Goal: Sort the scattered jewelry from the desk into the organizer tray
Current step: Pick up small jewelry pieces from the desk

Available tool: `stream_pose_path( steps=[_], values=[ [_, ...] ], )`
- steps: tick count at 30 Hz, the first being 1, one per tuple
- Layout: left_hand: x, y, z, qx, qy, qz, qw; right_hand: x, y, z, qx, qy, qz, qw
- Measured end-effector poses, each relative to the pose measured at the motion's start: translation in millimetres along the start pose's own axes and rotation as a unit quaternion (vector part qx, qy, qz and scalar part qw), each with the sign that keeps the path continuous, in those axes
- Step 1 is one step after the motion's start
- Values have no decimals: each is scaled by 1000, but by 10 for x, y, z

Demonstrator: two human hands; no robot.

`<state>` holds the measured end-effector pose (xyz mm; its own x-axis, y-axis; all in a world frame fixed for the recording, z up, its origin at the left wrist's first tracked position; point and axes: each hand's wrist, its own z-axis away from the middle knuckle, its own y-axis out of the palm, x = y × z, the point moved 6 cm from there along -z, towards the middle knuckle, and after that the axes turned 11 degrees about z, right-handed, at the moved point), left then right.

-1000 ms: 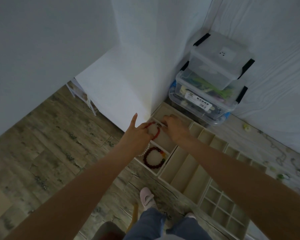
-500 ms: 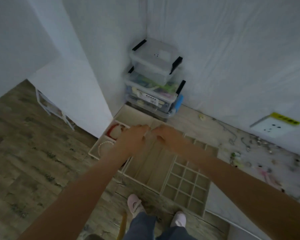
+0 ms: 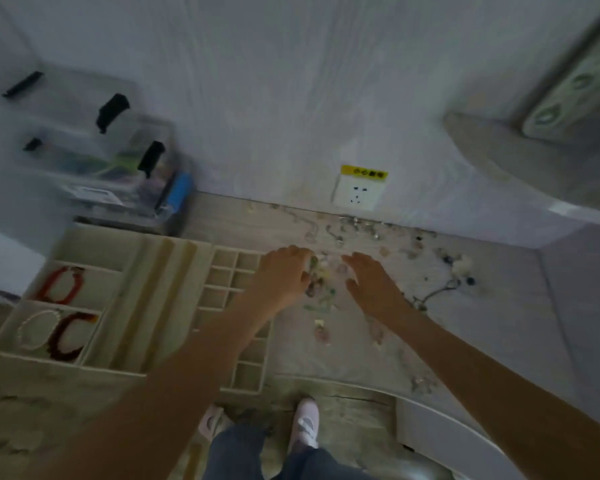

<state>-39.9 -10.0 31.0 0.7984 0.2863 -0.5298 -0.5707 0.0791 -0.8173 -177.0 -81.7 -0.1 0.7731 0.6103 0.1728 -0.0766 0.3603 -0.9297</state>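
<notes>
The cream organizer tray lies on the desk at the left. Its left compartments hold a red bracelet, a white bead bracelet and a dark red bracelet. Right of the tray, small scattered jewelry pieces lie in a loose pile on the desk. My left hand hovers at the pile's left edge with its fingers curled down toward it; motion blur hides whether it pinches anything. My right hand is at the pile's right edge with its fingers spread and relaxed.
More chains and beads are strewn along the wall, and a necklace lies to the right. Stacked clear storage boxes stand behind the tray. A wall socket sits above the desk. My feet in pink slippers are below the desk edge.
The view has swung right. Both hands left the bracelet compartments at the tray's left end and moved over the jewelry pile on the desk. The red bracelet now lies in its compartment.
</notes>
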Motion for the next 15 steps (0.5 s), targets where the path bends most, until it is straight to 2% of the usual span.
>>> stream_pose_path(
  steps=[3,5,9,15],
  values=[
    [-301,322,-134,34,51,-13,998,-427,101,101,27,46,-20,998],
    [-483,580,-228,85,70,-31,993,-705,160,196,43,71,-58,995],
    [-597,877,-318,150,60,-48,986,-818,174,323,47,25,-45,998],
    [-667,1007,-336,150,53,-114,981,-900,218,258,14,15,-51,998]
  ],
)
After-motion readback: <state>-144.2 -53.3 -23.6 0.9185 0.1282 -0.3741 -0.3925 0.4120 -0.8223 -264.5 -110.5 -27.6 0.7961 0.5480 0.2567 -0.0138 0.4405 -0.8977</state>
